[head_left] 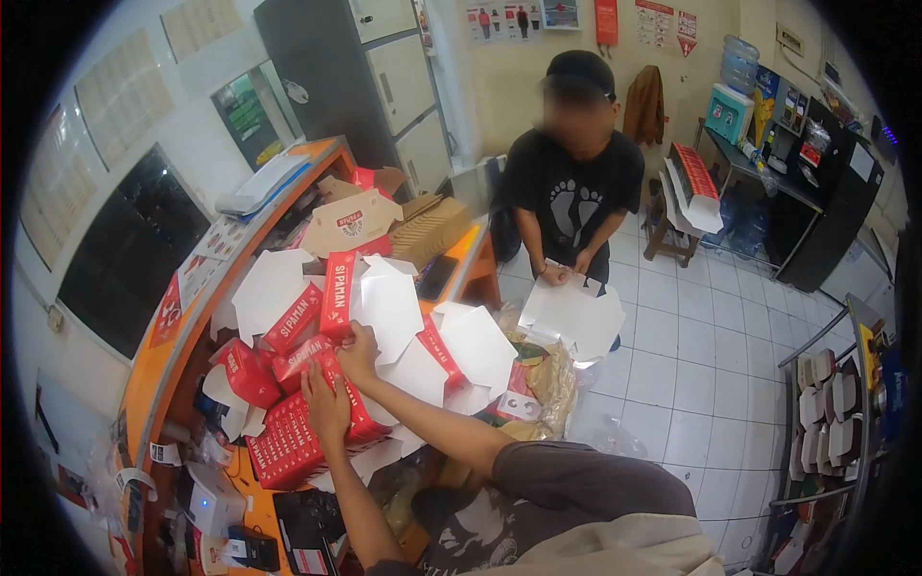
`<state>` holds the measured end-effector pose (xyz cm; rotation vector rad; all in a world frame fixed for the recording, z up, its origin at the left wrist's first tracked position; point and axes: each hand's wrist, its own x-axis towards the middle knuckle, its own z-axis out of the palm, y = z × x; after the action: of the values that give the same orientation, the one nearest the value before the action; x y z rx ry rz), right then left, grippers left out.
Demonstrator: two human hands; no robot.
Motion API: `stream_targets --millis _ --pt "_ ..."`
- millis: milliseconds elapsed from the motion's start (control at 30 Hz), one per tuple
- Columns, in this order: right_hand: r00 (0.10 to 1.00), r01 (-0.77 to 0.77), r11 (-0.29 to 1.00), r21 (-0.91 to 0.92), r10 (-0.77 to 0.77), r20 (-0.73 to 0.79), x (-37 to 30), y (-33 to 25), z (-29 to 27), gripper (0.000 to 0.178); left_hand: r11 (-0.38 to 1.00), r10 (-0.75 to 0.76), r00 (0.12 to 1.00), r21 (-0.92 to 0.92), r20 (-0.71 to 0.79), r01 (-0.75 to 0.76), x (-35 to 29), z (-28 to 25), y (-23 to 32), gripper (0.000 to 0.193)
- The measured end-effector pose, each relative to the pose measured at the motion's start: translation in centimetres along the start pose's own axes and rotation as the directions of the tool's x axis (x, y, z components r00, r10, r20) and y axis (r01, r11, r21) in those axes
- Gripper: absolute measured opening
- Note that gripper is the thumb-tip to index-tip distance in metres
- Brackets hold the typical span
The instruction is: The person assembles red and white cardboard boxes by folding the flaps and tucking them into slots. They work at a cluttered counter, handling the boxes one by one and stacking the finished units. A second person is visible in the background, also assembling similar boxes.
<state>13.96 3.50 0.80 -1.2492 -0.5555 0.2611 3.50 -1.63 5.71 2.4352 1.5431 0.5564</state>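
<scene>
My right hand [357,355] is closed on the lower end of a red and white folding food box [338,293], whose white lid flaps stand open. Just below it, my left hand [327,411] lies with outstretched fingers on a tight row of flat red cartons [285,444]. Beyond my fingertips a red carton [301,355] leans, partly covered by the hands. More part-folded boxes surround them: a red one [252,372] on the left, and an open white one [471,350] on the right.
An orange-edged counter [139,384] runs along the left, with a white device [211,501] at its near end. Across from me a person [576,173] handles an open white box [573,319]. Brown bags [547,389] lie between us. A rack [831,422] stands far right.
</scene>
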Motion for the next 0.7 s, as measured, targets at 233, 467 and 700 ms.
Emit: stream_targets --millis 233,467,700 --pt "0.999 -0.028 0.999 -0.023 0.028 0.016 0.0 -0.5 -0.5 0.046 1.000 0.008 1.000 0.006 -0.008 -0.008 -0.1 0.3 -0.3 0.058" --pt "1.000 -0.005 1.000 -0.014 0.006 0.031 -0.1 -1.0 -0.9 0.041 0.999 0.032 0.999 0.010 -0.029 -0.032 0.0 0.6 -0.4 0.059" --pt "0.976 0.213 0.975 -0.070 -0.208 0.068 1.9 -0.4 -5.0 0.026 0.999 -0.005 0.978 -0.051 -0.209 -0.006 0.7 0.8 -1.8 0.059"
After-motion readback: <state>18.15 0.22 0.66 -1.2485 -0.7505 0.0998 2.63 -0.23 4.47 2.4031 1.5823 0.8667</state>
